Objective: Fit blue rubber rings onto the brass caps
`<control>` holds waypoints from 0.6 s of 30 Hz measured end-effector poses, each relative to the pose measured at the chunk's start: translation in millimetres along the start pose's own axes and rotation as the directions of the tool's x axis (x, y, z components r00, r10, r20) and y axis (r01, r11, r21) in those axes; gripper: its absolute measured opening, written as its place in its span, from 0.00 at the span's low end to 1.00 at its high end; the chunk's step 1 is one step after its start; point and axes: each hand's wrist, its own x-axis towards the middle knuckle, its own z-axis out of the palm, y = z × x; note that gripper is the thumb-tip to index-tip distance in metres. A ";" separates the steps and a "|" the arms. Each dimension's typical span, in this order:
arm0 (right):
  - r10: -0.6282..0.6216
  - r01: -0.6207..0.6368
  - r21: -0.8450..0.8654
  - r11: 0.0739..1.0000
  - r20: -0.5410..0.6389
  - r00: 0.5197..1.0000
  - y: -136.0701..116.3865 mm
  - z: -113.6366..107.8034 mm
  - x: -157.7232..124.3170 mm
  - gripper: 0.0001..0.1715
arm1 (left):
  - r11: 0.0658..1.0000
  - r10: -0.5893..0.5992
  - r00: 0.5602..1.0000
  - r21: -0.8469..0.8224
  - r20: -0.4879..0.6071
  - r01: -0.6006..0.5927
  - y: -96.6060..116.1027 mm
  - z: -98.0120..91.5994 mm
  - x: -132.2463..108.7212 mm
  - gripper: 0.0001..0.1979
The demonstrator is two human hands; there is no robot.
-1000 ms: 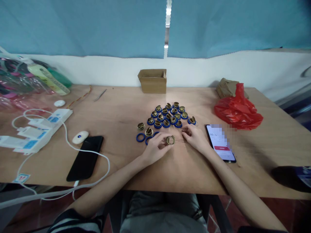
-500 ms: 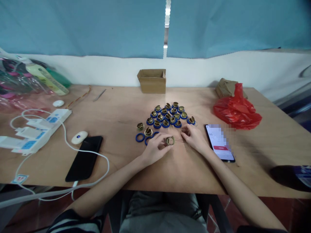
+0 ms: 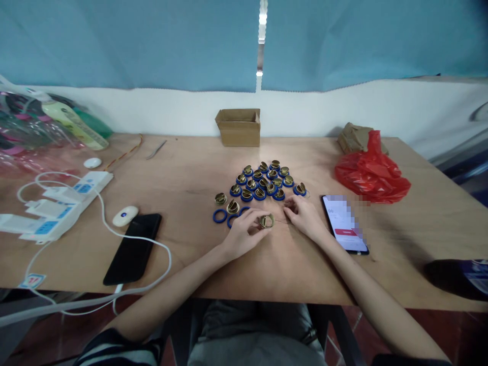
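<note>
No word or number can be read with certainty. The lit smartphone with a white screen and red button (image 3: pixel 345 223) shows small dark digits at its top, perhaps "00:", beside a pixelated patch. The blue labels on the white plastic power strip (image 3: pixel 57 203) and the red marks on the small white cable tag (image 3: pixel 33 280) are too small to read.
</note>
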 end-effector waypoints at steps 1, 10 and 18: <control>-0.001 0.001 0.007 1.000 -0.004 1.000 0.0 0.1 -0.1 0.03 | 1.000 -0.002 1.000 -0.003 -0.002 0.002 0.3 0.0 0.0 0.17; 0.037 -0.037 0.021 0.999 0.002 0.999 -1.4 -0.4 0.2 0.03 | 1.000 -0.016 1.000 -0.009 -0.013 0.016 2.2 -0.4 0.5 0.16; 0.045 -0.044 0.041 0.998 -0.017 0.999 -1.8 -1.2 -0.1 0.03 | 1.000 -0.025 1.000 0.001 0.000 0.025 -0.1 -0.1 -0.2 0.17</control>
